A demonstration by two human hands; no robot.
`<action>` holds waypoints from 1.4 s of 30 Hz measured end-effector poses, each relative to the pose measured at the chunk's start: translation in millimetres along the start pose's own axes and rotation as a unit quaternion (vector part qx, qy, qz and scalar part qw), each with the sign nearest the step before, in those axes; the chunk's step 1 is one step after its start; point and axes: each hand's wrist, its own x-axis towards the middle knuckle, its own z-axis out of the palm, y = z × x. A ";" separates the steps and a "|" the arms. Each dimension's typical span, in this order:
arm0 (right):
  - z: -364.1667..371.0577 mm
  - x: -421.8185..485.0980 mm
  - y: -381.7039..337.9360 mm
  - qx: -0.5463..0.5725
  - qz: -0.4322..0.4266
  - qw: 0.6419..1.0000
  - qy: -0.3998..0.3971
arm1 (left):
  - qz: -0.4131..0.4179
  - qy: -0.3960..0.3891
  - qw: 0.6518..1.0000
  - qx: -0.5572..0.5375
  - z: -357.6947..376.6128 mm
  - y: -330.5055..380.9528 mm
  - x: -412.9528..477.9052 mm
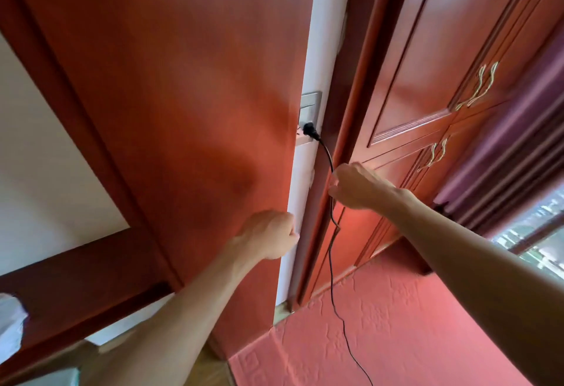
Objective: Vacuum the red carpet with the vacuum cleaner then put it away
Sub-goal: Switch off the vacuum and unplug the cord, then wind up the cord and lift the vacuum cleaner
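Note:
A black plug (309, 130) sits in a grey wall socket (309, 116) on a narrow white wall strip. Its thin black cord (331, 263) runs down from the plug, past my right hand (358, 187), and trails over the red carpet (396, 324) toward the bottom edge. My right hand pinches the cord a short way below the plug. My left hand (268, 237) grips the edge of the open red-brown door (183, 110), fingers curled round it. The vacuum cleaner itself is out of view.
A red-brown wardrobe (442, 95) with pale curved handles stands to the right of the socket. Purple curtains (518, 156) and a window (537, 233) lie at the far right. Wooden floor (210, 367) shows beside the carpet's edge. A white wall is at left.

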 end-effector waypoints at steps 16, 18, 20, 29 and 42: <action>-24.5 102.8 -11.0 0.094 -0.051 0.993 0.045 | -0.077 0.018 0.884 -0.460 9.9 64.0 120.0; -19.8 101.3 -11.9 0.090 -0.048 0.993 0.061 | -0.046 0.048 0.882 -0.467 8.1 72.6 122.5; -17.8 100.3 -11.1 0.074 -0.039 0.992 0.090 | -0.008 0.058 0.878 -0.474 9.8 74.8 124.8; 20.5 38.3 35.8 0.195 0.102 0.970 0.102 | 0.085 -0.073 0.882 -0.457 74.3 75.9 118.8; -4.3 -263.9 95.4 0.593 0.284 0.587 0.472 | 0.285 -0.217 0.889 -0.284 133.0 172.0 47.9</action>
